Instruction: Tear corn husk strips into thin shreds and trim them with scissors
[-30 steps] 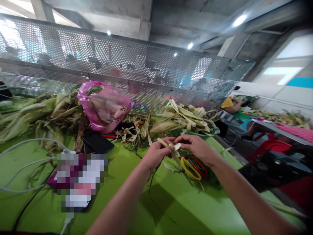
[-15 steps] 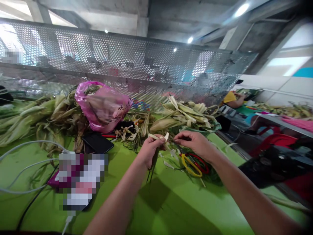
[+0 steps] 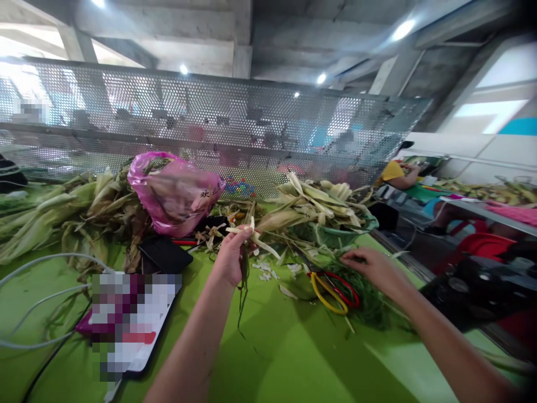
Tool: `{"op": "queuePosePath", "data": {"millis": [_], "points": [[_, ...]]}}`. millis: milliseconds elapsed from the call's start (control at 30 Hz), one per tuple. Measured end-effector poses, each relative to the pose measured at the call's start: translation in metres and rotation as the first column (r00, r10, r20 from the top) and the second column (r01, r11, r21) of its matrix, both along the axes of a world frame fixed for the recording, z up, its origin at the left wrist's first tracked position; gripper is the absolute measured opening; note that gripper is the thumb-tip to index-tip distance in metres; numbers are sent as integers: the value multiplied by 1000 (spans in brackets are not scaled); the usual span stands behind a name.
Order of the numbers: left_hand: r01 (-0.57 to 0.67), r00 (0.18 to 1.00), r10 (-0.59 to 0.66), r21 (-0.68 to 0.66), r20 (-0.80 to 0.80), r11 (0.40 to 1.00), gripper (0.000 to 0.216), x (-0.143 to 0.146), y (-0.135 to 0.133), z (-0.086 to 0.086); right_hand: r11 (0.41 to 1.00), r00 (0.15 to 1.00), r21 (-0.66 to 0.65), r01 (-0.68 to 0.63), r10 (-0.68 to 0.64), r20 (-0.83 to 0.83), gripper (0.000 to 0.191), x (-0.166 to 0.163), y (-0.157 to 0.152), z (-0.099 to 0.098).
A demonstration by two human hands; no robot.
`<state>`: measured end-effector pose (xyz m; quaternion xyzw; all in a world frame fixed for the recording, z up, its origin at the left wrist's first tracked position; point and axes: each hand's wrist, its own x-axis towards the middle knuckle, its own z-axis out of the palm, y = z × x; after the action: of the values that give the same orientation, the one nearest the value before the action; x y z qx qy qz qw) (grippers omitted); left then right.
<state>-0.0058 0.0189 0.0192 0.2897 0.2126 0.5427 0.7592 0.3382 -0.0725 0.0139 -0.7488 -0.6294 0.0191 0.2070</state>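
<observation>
My left hand (image 3: 235,251) is closed on pale strips of corn husk (image 3: 267,247), pinched between thumb and fingers. Thin dark-green strands (image 3: 242,296) hang below that hand. To the right, my right hand (image 3: 375,268) hovers at a tangle of fine green strands (image 3: 373,308), fingertips drawn together. Whether anything is between those fingertips is too small to make out. Scissors with one yellow and one red handle (image 3: 315,288) lie on the table left of the tangle. Small white husk scraps (image 3: 265,272) are scattered between the hands.
A green basket (image 3: 335,236) heaped with dry husks (image 3: 319,201) stands behind. At left are a pink plastic bag (image 3: 180,196), piled husks (image 3: 54,212), a black phone (image 3: 165,256) and white cables (image 3: 50,260). A perforated metal screen (image 3: 218,123) crosses the back; another person (image 3: 396,173) sits at far right.
My right hand has moved away to the right, to the green strands. My left hand, still holding the husk strips, has shifted left. The view has tilted slightly upward.
</observation>
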Motion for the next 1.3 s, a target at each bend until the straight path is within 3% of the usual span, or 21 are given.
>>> {"op": "queuePosePath", "data": {"millis": [167,267,333,433,500,633,833,1000,1100,1200,1300], "points": [[-14,999,15,20,-36,1000,30,-7,4,0,1000,999,6,8,-8,54,24,9,-12,-3],[48,992,-43,36,-120,998,29,-12,3,2,998,996,55,-27,22,81,45,-8,-21,2],[82,984,-74,40,-160,996,28,-16,2,5,996,998,87,1,-7,68,42,-27,-27,4],[119,979,-105,70,-175,990,28,-22,-1,11,996,998,-72,-56,57,2,29,-56,-34,-2],[132,979,-114,93,-172,987,26,-26,-2,14,981,993,-182,-60,76,85,28,-72,-35,-9],[115,981,-97,102,-166,988,24,-32,-1,16,973,948,-226,40,34,316,40,-86,-31,-23],[101,985,-90,68,-145,993,26,-33,5,11,953,958,-260,154,-80,274,46,-82,-26,-16],[71,984,-63,45,-165,996,29,-33,8,10,965,994,-254,58,-31,107,59,-71,-41,-3],[76,983,-64,66,-170,995,27,-33,6,12,954,975,-273,-125,68,-211,57,-64,-55,-4],[83,984,-68,81,-167,993,26,-33,4,14,942,796,-262,-209,9,-605,54,-67,-72,-6],[86,983,-73,73,-169,994,27,-33,3,14,958,500,-272,-89,-193,-844,52,-82,-87,-8]]}}
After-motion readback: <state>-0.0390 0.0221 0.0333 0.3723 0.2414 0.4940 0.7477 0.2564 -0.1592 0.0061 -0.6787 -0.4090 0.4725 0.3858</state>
